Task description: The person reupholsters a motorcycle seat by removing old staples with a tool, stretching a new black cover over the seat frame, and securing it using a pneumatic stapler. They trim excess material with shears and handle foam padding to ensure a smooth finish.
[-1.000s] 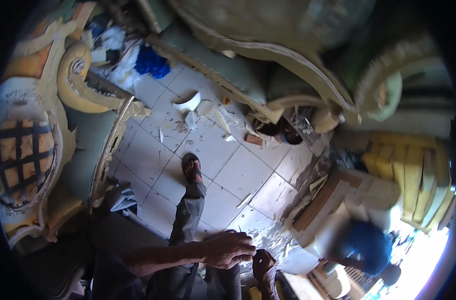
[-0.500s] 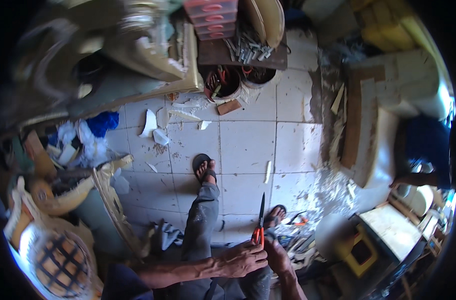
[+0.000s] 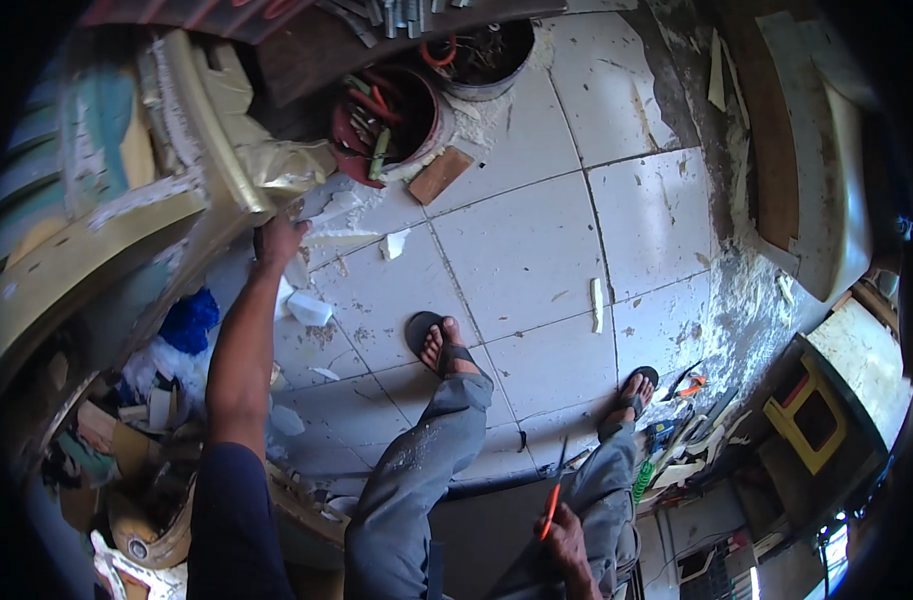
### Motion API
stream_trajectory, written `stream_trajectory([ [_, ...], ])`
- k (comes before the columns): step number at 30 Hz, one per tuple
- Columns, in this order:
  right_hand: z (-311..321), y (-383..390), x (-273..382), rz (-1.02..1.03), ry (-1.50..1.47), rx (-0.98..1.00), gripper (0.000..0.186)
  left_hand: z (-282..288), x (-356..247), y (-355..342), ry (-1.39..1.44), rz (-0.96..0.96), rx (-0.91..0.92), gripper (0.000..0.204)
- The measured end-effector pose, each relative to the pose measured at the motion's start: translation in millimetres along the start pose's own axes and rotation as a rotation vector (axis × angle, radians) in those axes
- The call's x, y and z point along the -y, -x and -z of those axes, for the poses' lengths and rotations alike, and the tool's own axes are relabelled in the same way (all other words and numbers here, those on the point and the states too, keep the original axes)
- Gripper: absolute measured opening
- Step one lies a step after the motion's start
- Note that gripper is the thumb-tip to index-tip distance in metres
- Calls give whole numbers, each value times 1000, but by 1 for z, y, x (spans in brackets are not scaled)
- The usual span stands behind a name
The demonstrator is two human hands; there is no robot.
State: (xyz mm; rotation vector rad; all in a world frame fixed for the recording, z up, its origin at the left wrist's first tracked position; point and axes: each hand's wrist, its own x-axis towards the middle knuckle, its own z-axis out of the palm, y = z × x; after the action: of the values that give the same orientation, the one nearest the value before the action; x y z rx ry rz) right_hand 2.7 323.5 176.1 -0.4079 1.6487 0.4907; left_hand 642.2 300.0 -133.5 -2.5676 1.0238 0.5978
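My right hand (image 3: pixel 566 542) is closed around the orange handles of a pair of scissors (image 3: pixel 552 506), held over my right thigh with the dark blades pointing up and away. My left arm is stretched far forward. My left hand (image 3: pixel 278 240) is low, at the bottom corner of a gold-upholstered furniture piece (image 3: pixel 266 165), beside white scraps (image 3: pixel 341 207). Its fingers are partly hidden there, and I cannot make out whether they grip the piece or something under it.
A maroon bucket of tools (image 3: pixel 441 130) and a second bucket (image 3: pixel 526 50) stand at the far side, near a wooden block (image 3: pixel 440 176). Foam scraps (image 3: pixel 309 308) and a blue plastic bag (image 3: pixel 189 320) lie at left. A yellow-framed box (image 3: pixel 806 415) stands right.
My left hand has left the scissors and reached far forward and left to the gold furniture piece. The right hand now holds the scissors alone, slightly lower and to the right. The view has shifted.
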Motion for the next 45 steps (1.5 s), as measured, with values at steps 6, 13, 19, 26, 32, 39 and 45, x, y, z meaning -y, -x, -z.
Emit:
stream_trajectory([
  [6,-7,12,-21,42,518,6,33,9,-22,6,248,-60,-242,51],
  [13,40,102,38,430,321,-181,51,173,-229,328,567,-532,104,51],
  [19,148,187,31,1185,-58,-195,55,356,-386,567,680,-744,225,54],
  [26,351,359,9,1392,-687,-217,45,567,-542,683,800,-1135,457,58],
  [32,477,446,-20,1523,-1072,-333,30,627,-683,780,1092,-1489,438,32],
  [39,587,497,-66,1334,-1219,-674,24,632,-803,849,1199,-1224,922,20],
  [45,665,478,-79,1286,-1353,-743,26,641,-910,875,952,-1389,965,19],
])
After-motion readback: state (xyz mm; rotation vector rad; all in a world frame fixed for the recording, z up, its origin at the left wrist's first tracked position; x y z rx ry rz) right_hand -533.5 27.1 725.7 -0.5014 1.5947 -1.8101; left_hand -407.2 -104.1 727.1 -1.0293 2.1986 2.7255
